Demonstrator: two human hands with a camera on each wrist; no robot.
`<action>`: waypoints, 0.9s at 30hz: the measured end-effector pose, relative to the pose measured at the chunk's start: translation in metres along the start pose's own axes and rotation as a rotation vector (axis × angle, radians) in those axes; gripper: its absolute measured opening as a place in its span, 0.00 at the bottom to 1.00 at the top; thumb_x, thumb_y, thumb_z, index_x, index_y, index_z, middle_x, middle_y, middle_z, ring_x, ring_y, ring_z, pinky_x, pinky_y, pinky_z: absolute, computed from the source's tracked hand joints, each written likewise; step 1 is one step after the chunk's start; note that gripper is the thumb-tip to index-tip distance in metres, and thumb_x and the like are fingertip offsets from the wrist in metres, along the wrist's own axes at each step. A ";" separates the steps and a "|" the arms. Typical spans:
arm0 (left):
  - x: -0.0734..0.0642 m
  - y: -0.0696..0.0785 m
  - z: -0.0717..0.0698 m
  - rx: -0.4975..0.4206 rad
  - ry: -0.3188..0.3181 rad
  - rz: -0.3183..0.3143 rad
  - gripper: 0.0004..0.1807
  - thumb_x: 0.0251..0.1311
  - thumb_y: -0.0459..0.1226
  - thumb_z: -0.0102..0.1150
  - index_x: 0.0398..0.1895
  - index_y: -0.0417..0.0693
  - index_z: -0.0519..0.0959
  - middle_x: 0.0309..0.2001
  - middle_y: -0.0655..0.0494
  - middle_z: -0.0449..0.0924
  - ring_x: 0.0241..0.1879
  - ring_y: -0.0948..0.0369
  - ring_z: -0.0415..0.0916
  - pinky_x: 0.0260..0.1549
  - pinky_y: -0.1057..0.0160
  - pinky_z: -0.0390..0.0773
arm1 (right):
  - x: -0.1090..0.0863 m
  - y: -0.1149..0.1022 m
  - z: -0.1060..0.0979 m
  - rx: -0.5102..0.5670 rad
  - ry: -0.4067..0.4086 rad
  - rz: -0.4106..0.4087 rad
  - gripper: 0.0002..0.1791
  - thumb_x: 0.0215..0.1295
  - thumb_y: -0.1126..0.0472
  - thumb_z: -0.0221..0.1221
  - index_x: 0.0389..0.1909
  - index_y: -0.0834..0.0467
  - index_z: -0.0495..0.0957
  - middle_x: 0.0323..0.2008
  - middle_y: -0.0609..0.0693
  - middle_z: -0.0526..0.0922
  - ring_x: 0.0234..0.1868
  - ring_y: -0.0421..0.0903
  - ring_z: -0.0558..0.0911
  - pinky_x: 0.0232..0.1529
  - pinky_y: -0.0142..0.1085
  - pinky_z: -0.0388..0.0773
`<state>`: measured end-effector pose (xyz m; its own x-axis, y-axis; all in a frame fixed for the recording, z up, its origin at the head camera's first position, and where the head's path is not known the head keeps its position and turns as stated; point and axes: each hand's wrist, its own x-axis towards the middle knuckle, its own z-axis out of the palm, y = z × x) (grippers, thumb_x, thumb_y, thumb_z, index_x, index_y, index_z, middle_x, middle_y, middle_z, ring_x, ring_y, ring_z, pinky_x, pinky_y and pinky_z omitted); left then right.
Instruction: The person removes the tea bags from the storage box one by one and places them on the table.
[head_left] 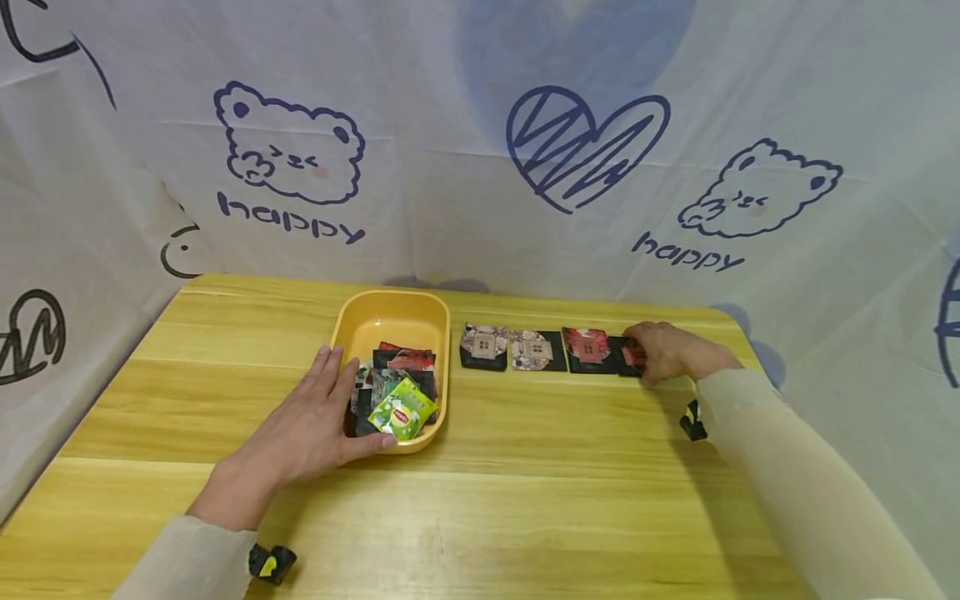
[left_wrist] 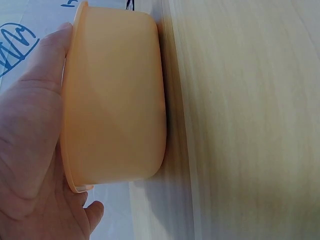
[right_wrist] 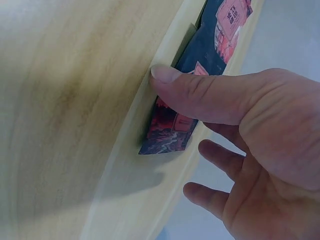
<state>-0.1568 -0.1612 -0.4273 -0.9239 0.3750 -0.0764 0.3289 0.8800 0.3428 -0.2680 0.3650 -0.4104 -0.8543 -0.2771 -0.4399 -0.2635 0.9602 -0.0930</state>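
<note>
Left hand (head_left: 303,433) spread, apparently to steady the tub (head_left: 393,310), I touch the rightmost sachet (right_wrist: 167,134) with my right hand (head_left: 673,352), grip unclear.

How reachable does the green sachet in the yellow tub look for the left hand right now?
Likely yes: the left hand rests on the rim of the yellow tub, thumb close to the green sachet, which lies on top of other packets, apparently uncovered.

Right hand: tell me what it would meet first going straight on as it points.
In the head view, the right hand points left, so first comes the end packet it reaches over, then probably the next packet along; exact contact is unclear.
</note>
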 end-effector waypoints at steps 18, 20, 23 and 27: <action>-0.002 0.000 -0.001 0.000 -0.001 -0.004 0.73 0.54 0.82 0.51 0.83 0.32 0.50 0.84 0.28 0.37 0.84 0.35 0.34 0.79 0.33 0.50 | 0.008 0.012 0.005 0.029 0.014 0.039 0.47 0.56 0.64 0.78 0.75 0.67 0.67 0.68 0.70 0.75 0.67 0.70 0.75 0.70 0.65 0.71; -0.002 -0.001 -0.001 -0.001 -0.003 -0.007 0.73 0.54 0.82 0.51 0.84 0.33 0.50 0.84 0.29 0.37 0.84 0.35 0.33 0.79 0.33 0.50 | 0.008 0.012 0.005 0.027 0.011 0.044 0.46 0.57 0.64 0.78 0.75 0.67 0.67 0.68 0.70 0.74 0.68 0.71 0.74 0.70 0.66 0.71; -0.002 -0.001 -0.001 -0.002 -0.005 -0.010 0.73 0.54 0.82 0.51 0.84 0.33 0.50 0.84 0.29 0.37 0.84 0.35 0.33 0.79 0.33 0.50 | 0.007 0.012 0.005 0.026 0.008 0.046 0.46 0.57 0.64 0.78 0.75 0.67 0.66 0.69 0.70 0.74 0.68 0.71 0.74 0.70 0.66 0.71; -0.001 0.000 0.000 -0.007 -0.011 -0.012 0.73 0.54 0.83 0.51 0.84 0.33 0.50 0.84 0.29 0.37 0.84 0.36 0.33 0.79 0.33 0.50 | 0.005 0.009 0.003 0.026 0.044 0.052 0.44 0.58 0.66 0.74 0.75 0.69 0.66 0.69 0.72 0.73 0.68 0.72 0.74 0.70 0.65 0.71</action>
<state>-0.1565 -0.1620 -0.4269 -0.9253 0.3681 -0.0910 0.3168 0.8824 0.3479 -0.2736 0.3718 -0.4162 -0.8855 -0.2279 -0.4050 -0.2073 0.9737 -0.0945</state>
